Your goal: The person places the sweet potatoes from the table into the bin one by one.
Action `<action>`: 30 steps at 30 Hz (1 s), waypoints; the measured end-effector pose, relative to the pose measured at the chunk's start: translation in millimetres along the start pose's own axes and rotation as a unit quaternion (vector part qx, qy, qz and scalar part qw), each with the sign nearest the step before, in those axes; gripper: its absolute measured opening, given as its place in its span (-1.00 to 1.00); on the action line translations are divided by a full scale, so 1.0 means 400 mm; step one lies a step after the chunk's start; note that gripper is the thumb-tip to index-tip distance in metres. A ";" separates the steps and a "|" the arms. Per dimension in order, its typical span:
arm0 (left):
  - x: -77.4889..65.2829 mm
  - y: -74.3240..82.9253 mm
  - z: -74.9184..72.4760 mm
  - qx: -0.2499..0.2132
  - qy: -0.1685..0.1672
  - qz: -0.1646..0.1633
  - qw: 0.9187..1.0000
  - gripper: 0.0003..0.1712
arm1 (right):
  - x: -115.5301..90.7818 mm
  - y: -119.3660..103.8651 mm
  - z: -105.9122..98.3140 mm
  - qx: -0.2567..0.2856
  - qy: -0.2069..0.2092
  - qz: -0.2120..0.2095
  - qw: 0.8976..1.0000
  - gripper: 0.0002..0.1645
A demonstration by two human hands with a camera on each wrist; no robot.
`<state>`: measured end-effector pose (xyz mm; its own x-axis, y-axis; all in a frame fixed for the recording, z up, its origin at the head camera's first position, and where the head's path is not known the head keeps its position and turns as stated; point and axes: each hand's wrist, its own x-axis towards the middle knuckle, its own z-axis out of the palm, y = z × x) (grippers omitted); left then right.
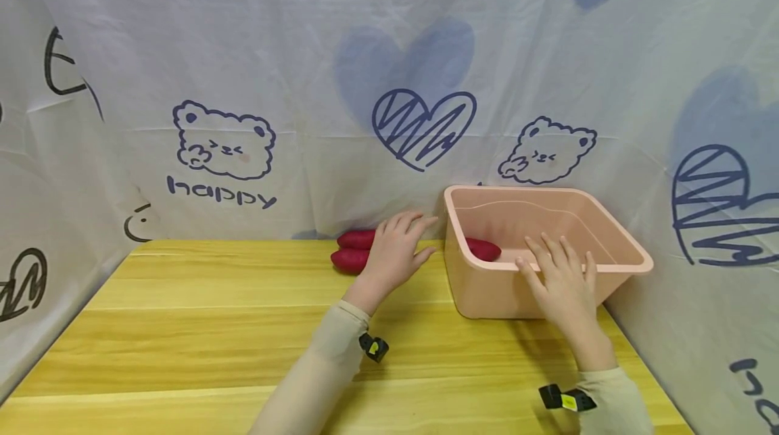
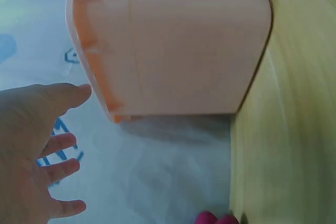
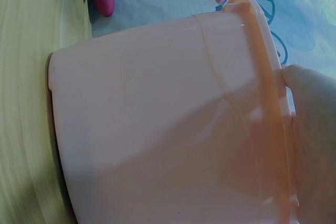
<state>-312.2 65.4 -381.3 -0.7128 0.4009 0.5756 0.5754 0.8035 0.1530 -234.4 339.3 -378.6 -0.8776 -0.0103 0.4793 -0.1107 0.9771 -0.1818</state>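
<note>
A pink plastic bin [image 1: 505, 293] stands upright at the back right of the table. One dark red sweet potato [image 1: 483, 249] lies inside it near the left wall. My right hand [image 1: 562, 286] is at the bin's front rim, its straight fingers over the inside; in the right wrist view the thumb [image 3: 302, 77] appears to touch the rim. To the left of the bin, my left hand [image 1: 394, 252] hovers with fingers spread and nothing held. Behind it, two more sweet potatoes [image 1: 351, 260] lie side by side on the table, partly hidden by that hand.
The wood-grain table [image 1: 201, 333] ends against a white cloth backdrop [image 1: 304, 36] printed with hearts and bears. This cloth also hangs along the left and right sides. Black wrist cameras [image 1: 374, 348] are strapped over both sleeves.
</note>
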 end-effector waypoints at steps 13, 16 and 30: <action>-0.077 -0.105 0.025 -0.025 -0.031 -0.066 0.997 -0.32 | 0.001 -0.002 0.000 0.001 0.002 0.000 1.000 -0.36; -0.089 -0.126 0.031 -0.029 -0.034 -0.072 0.996 -0.31 | 0.000 -0.002 0.000 0.002 0.001 0.000 1.000 -0.36; -0.140 -0.202 0.066 -0.031 -0.100 -0.139 0.985 -0.30 | 0.002 -0.002 0.000 -0.005 -0.009 0.004 1.000 -0.34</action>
<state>-329.4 -10.5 -447.0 -0.9072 0.2533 0.3359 0.3663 0.8683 0.3344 -235.0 338.7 -378.0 -0.8871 -0.0060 0.4615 -0.0991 0.9791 -0.1778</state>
